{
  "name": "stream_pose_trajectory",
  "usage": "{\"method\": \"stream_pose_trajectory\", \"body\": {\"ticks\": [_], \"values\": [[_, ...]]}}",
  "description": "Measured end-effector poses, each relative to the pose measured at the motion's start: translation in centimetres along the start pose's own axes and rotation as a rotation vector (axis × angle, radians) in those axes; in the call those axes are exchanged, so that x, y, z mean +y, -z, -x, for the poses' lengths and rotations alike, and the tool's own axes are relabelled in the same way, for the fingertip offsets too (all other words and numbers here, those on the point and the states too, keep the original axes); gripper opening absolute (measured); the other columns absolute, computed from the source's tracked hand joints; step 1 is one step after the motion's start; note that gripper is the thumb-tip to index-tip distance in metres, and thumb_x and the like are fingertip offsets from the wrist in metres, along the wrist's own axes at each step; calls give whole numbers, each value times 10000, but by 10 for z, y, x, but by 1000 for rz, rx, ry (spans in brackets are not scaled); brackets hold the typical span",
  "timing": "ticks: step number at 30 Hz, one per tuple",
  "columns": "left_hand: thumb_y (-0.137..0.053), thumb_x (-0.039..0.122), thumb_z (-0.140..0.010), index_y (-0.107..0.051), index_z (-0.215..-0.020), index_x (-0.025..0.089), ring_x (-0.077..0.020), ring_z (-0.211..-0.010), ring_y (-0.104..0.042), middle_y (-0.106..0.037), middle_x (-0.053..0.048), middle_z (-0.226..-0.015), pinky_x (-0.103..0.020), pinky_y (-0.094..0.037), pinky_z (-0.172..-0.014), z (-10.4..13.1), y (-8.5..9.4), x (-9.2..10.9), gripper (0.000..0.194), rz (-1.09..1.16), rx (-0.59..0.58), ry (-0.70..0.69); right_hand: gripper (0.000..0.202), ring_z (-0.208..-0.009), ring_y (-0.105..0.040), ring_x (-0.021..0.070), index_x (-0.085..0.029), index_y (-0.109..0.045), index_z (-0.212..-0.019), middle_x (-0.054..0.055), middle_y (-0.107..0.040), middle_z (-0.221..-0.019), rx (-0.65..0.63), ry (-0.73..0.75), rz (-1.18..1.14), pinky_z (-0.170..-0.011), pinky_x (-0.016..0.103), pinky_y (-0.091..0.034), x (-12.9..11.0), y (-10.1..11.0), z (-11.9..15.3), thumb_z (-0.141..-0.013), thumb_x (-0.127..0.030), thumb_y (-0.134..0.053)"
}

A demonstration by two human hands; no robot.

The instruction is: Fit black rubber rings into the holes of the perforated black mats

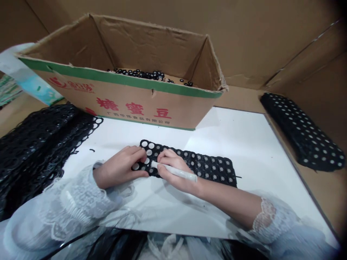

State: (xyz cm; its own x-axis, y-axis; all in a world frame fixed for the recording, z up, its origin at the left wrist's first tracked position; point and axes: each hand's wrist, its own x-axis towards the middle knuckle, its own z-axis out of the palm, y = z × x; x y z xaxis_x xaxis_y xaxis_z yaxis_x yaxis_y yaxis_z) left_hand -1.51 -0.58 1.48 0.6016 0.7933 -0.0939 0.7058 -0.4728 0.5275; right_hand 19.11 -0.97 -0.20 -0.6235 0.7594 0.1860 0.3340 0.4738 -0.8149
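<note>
A black strip with rows of round holes (213, 167) lies flat on the white board (233, 130). Several holes at its left end look white and open; further right they hold small grey discs. My left hand (121, 166) grips the strip's left end between thumb and fingers. In my right hand (175, 169) is a white pen-like tool (181, 173), closed in the fingers, its tip down on the strip just right of my left fingertips. Whatever lies under the tip is too small to make out.
Behind the strip stands an open cardboard box (141, 104) with small black rings (146, 75) inside. Black perforated strips (35, 144) are heaped at the left. A stack of dotted black strips (303, 131) lies at the right.
</note>
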Motion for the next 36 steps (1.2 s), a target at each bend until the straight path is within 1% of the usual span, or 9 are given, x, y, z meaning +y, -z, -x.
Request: {"method": "stream_pose_trajectory", "body": {"ticks": [7, 13, 17, 19, 23, 26, 28, 33, 36], "values": [[-431, 198, -762, -487, -890, 182, -128, -660, -445, -472, 13, -721, -221, -351, -637, 1, 6, -6, 141, 74, -48, 19, 241, -836, -460, 129, -161, -479, -608, 28, -490, -814, -16, 18, 17, -817, 288, -379, 0, 2, 1, -838, -178, -412], [-437, 204, -771, -467, -791, 170, -161, -758, -445, -495, -26, -795, -256, -350, -683, 4, 10, -4, 50, 2, -97, -33, 244, -839, -448, 136, -167, -467, -604, 30, -486, -806, -43, 54, 60, -819, 303, -375, -1, 2, 1, -838, -168, -400], [-394, 240, -828, -446, -809, 171, -134, -702, -452, -501, -10, -773, -249, -367, -640, 15, 29, -15, 89, 67, -163, 45, 223, -837, -444, 141, -167, -461, -609, 33, -481, -808, -49, 75, 110, -845, 327, -357, 1, -1, 2, -825, -154, -406], [-392, 263, -841, -432, -832, 178, -123, -715, -467, -502, 2, -787, -257, -382, -649, 24, 45, -19, 94, 107, -16, 113, 226, -836, -448, 142, -167, -461, -607, 33, -478, -804, -52, 94, 120, -861, 337, -347, 2, -3, 2, -825, -154, -404], [-432, 312, -846, -428, -921, 183, -108, -747, -493, -486, 27, -811, -287, -378, -634, 30, 80, -2, 149, 160, 621, 239, 224, -829, -436, 144, -163, -478, -618, 40, -474, -812, -58, 141, 142, -859, 338, -348, 4, -3, 2, -830, -176, -408], [-555, 297, -792, -498, -944, 141, -92, -768, -492, -487, 28, -825, -283, -383, -665, 10, 106, 20, 225, -142, 1080, 154, 206, -830, -432, 140, -158, -493, -643, 43, -480, -823, -61, 157, 155, -858, 333, -352, 4, -3, 2, -832, -176, -412], [-545, 312, -794, -540, -958, 118, -90, -736, -508, -513, 3, -844, -242, -413, -654, -12, 125, 21, 253, -386, 1210, 64, 189, -833, -433, 138, -157, -497, -658, 41, -484, -833, -62, 158, 161, -862, 330, -353, 4, -3, 2, -829, -176, -421], [-403, 354, -861, -615, -957, 117, -177, -889, -533, -567, -50, -943, -339, -422, -802, -43, 155, -1, 332, -796, 775, 190, 210, -827, -451, 128, -157, -501, -663, 33, -493, -815, -36, 139, 131, -854, 312, -363, 3, -3, 4, -848, -201, -413], [-334, 329, -891, -569, -1048, 139, -169, -960, -511, -537, -31, -1016, -314, -405, -841, -32, 139, 4, 341, -756, 880, 162, 253, -822, -469, 124, -157, -508, -663, 39, -490, -812, 26, 106, 87, -824, 284, -390, 4, 0, 5, -871, -231, -384]]}}
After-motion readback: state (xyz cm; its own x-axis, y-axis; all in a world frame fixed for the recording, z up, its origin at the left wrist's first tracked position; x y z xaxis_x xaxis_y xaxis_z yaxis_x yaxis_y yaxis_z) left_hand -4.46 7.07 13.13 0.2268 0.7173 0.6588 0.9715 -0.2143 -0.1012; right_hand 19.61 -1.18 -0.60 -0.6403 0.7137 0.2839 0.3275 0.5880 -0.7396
